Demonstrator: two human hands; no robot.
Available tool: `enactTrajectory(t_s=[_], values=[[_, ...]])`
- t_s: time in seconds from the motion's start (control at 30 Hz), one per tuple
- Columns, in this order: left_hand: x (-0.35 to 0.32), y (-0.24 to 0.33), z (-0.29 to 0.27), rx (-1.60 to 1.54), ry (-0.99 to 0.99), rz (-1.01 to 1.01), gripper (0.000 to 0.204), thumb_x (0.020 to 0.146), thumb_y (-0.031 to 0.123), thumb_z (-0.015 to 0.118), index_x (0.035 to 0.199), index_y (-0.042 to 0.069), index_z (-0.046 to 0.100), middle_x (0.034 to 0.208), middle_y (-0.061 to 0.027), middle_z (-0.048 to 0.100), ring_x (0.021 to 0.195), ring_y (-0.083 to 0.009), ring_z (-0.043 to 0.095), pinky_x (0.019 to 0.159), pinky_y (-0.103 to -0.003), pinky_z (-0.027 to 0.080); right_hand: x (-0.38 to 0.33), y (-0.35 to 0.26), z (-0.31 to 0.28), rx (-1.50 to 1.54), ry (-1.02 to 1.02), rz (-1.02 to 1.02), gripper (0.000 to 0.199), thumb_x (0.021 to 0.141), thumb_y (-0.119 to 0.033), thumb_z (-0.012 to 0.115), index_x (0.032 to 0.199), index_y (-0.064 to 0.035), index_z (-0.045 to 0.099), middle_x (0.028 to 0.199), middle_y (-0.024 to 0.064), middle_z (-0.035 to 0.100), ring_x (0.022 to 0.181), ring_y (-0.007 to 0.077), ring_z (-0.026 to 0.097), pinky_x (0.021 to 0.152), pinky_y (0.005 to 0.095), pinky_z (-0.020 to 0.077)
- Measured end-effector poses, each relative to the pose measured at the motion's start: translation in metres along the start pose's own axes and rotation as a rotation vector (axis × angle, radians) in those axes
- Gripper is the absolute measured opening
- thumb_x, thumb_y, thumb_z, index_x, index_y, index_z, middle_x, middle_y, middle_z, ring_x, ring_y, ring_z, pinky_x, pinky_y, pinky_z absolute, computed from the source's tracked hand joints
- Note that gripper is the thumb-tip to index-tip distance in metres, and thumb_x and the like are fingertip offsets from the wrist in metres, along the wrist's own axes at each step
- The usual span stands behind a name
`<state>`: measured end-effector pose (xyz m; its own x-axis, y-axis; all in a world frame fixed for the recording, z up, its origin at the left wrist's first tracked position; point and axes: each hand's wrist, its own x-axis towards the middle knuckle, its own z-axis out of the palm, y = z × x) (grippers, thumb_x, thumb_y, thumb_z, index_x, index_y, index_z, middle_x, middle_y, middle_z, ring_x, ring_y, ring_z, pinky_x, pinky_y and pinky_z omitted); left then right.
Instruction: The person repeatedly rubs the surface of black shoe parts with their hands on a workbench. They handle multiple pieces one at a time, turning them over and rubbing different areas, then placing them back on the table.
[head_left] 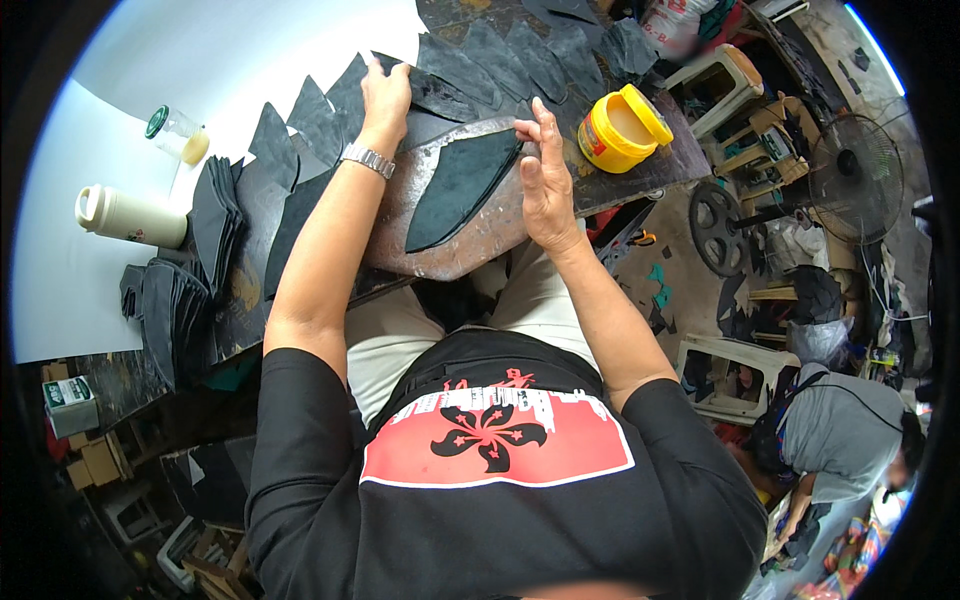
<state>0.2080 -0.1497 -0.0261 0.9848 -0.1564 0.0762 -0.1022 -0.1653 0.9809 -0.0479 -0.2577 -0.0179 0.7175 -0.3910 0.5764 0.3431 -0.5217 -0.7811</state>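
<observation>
Black leaf-shaped piece point(462, 185) lies on the worn board point(450, 258), and while the left hand point(386, 98) seems to pinch another dark piece point(440, 97), the half-open, empty-looking right hand point(548, 195) could swing sideways and spill the open yellow tub point(604, 148).

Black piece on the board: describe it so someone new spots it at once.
On the dark table, find the worn brown-grey board at its near edge, before the person's lap. The black piece lies flat on it, its far end beside the right hand. Unlike the overlapping black pieces in the row behind, it sits apart on the board.
</observation>
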Motion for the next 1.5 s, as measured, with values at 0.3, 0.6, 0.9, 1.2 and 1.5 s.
enactTrajectory(t_s=[0.3,0.6,0.9,1.2,1.5], values=[[-0.06,0.051,-0.064,0.495,-0.249,0.534,0.05,0.094,0.036,0.071,0.136,0.01,0.065,0.133,-0.0145,0.065,0.119,-0.0283,0.063,0.103,-0.041,0.048,-0.001,-0.002,-0.001,-0.016,-0.023,0.063,0.077,0.102,-0.06,0.052,0.158,-0.0086,0.037,0.147,0.0185,0.051,0.129,0.0281,0.055,0.113,0.04,0.0415],[-0.205,0.054,-0.118,0.378,-0.453,0.565,0.065,0.074,0.024,0.088,0.131,0.004,0.063,0.12,-0.0159,0.066,0.106,-0.0324,0.065,0.094,-0.041,0.053,0.0,-0.036,-0.059,-0.286,0.128,-0.002,0.032,0.093,-0.017,0.077,0.122,-0.0032,0.071,0.092,0.0111,0.073,0.08,0.0204,0.069,0.078,0.0343,0.0558],[-0.23,0.023,-0.117,0.47,-0.32,0.659,0.049,0.077,0.021,0.085,0.122,0.007,0.069,0.117,-0.011,0.067,0.11,-0.0313,0.061,0.097,-0.041,0.048,0.047,-0.026,-0.129,-1.106,-0.313,0.49,0.062,0.096,-0.059,0.06,0.132,-0.0087,0.063,0.111,0.0267,0.073,0.108,0.042,0.069,0.092,0.0504,0.0533],[-0.227,0.026,-0.115,0.466,-0.313,0.658,0.033,0.081,0.016,0.081,0.112,0.008,0.072,0.113,-0.0097,0.066,0.108,-0.0303,0.061,0.095,-0.041,0.049,0.025,-0.058,-0.12,-1.085,-0.105,0.438,0.045,0.098,-0.05,0.063,0.119,-0.0109,0.066,0.087,0.0207,0.071,0.09,0.0388,0.071,0.078,0.0483,0.0527],[-0.224,0.027,-0.107,0.427,-0.322,0.653,0.03,0.08,0.011,0.08,0.108,0.007,0.072,0.112,-0.0103,0.066,0.107,-0.0316,0.062,0.093,-0.042,0.05,0.024,-0.106,-0.099,-0.691,-0.197,0.017,0.028,0.098,-0.036,0.068,0.099,-0.0108,0.081,0.092,0.0119,0.067,0.091,0.029,0.067,0.081,0.0441,0.0524]])
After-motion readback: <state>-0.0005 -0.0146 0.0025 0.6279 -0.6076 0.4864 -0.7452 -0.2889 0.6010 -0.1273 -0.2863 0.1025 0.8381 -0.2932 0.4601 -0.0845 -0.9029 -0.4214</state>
